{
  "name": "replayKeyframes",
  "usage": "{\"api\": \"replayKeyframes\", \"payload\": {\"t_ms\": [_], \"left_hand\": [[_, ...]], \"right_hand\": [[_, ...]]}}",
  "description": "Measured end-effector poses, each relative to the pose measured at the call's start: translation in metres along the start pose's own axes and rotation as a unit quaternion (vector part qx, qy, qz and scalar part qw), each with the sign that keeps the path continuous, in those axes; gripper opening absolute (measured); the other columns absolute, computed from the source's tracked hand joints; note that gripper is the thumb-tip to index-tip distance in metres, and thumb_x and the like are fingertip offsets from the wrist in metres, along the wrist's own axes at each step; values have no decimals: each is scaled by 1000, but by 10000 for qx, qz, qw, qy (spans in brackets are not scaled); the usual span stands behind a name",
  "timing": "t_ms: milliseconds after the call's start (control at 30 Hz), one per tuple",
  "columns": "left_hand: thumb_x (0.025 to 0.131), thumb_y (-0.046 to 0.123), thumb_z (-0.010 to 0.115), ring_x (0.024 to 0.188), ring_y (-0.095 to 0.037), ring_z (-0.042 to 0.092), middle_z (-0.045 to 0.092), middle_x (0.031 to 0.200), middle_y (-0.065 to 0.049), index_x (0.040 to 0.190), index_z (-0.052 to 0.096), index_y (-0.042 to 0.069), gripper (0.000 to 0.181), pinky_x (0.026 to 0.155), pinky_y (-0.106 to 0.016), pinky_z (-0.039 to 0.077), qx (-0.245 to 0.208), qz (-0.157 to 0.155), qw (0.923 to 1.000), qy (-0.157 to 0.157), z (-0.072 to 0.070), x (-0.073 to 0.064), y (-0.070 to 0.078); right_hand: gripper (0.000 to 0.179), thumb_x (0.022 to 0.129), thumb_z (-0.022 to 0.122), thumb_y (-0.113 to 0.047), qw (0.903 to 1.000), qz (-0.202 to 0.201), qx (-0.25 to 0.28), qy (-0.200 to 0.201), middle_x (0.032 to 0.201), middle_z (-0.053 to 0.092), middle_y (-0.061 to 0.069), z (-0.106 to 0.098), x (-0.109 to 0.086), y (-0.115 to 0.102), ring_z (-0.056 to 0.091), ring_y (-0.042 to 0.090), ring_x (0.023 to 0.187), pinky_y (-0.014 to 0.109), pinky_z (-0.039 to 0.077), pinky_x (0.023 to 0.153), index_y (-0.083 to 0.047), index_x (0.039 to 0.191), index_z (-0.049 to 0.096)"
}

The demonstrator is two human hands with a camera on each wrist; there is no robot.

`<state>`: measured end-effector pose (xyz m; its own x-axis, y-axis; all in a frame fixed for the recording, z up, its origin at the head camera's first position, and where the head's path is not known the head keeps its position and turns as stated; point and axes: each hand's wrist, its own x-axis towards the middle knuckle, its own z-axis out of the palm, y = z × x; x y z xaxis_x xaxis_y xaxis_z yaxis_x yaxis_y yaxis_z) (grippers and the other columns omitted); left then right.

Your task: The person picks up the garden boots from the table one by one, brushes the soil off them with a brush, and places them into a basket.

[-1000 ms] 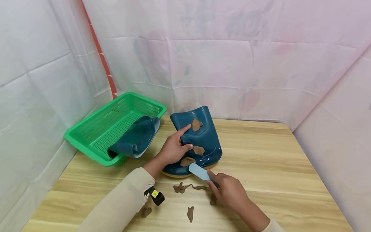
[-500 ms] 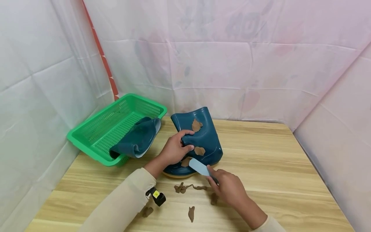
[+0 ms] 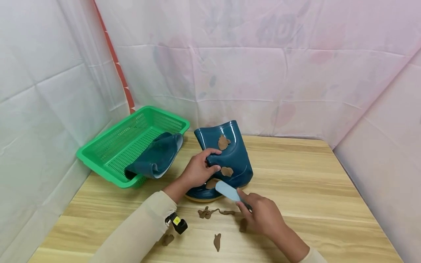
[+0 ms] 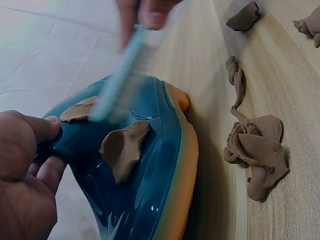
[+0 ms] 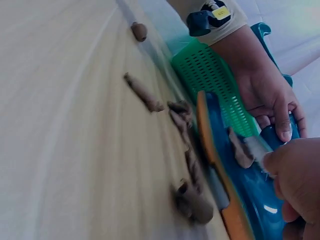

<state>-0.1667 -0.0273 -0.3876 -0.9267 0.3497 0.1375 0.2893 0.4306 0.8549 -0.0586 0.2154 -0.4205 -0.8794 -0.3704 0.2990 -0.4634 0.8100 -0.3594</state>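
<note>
A dark blue rubber boot (image 3: 241, 157) with a yellowish sole (image 4: 182, 175) stands on the table, its shaft leaning. My left hand (image 3: 197, 170) grips it at the ankle, thumb and fingers round the folded rubber. Brown clay-like patches stick to the shaft (image 3: 223, 142), near the ankle (image 3: 227, 171) and on the foot (image 4: 125, 150). My right hand (image 3: 263, 213) holds a light blue brush (image 3: 227, 190) by its handle, its head close to the foot patch. Bristles show blurred on the brush's underside in the left wrist view.
A green plastic basket (image 3: 98, 166) stands at the left, with a second blue boot (image 3: 154, 153) lying over its near edge. Several brown clay pieces (image 3: 217, 242) lie on the wooden table (image 3: 306, 175) in front of the boot. White cloth walls (image 3: 243, 73) surround the table.
The left index finger has slid slightly down the boot's shaft and bent. The brush has shifted a little to the right near the foot patch. The boot stays in place.
</note>
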Motion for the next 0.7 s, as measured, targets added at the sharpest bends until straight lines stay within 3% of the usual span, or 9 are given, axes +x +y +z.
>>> {"api": "replayKeyframes", "payload": {"t_ms": [133,300,433,567,700], "left_hand": [[98,16,73,59,-17,55,59,72,-2,140,59,23,45,54,-30,46,-35,44,10000,-21,-1,-2,0],[98,17,73,58,-17,53,57,72,-2,139,59,24,44,52,-30,45,-70,9,10000,-62,0,-4,-1],[97,17,74,59,-17,52,56,69,-3,139,59,24,44,53,-30,45,-32,72,10000,-22,-1,-3,-1],[98,17,73,59,-18,52,55,68,-3,139,59,24,44,53,-30,45,-1,79,10000,-48,-1,-3,-2],[98,18,73,59,-18,53,56,71,-3,140,59,24,44,53,-31,45,8,20,10000,-66,0,-4,-3]], "right_hand": [[43,93,79,-24,9997,-49,-101,229,72,58,-11,5,9,-2,36,0,53,21,33,49,-10,132,71],[43,95,77,-25,9988,238,-189,-377,66,50,-12,9,9,-4,37,3,54,23,34,50,-8,133,70],[42,94,78,-23,9980,320,-79,-542,71,59,-11,8,2,-3,43,2,58,23,39,53,-8,132,71],[40,92,79,-22,9984,161,-66,-533,75,63,-9,6,-2,0,44,0,60,22,40,54,-8,129,73],[42,92,79,-23,9998,-16,-37,-198,74,61,-11,4,1,-1,40,0,57,21,37,52,-8,131,72]]}}
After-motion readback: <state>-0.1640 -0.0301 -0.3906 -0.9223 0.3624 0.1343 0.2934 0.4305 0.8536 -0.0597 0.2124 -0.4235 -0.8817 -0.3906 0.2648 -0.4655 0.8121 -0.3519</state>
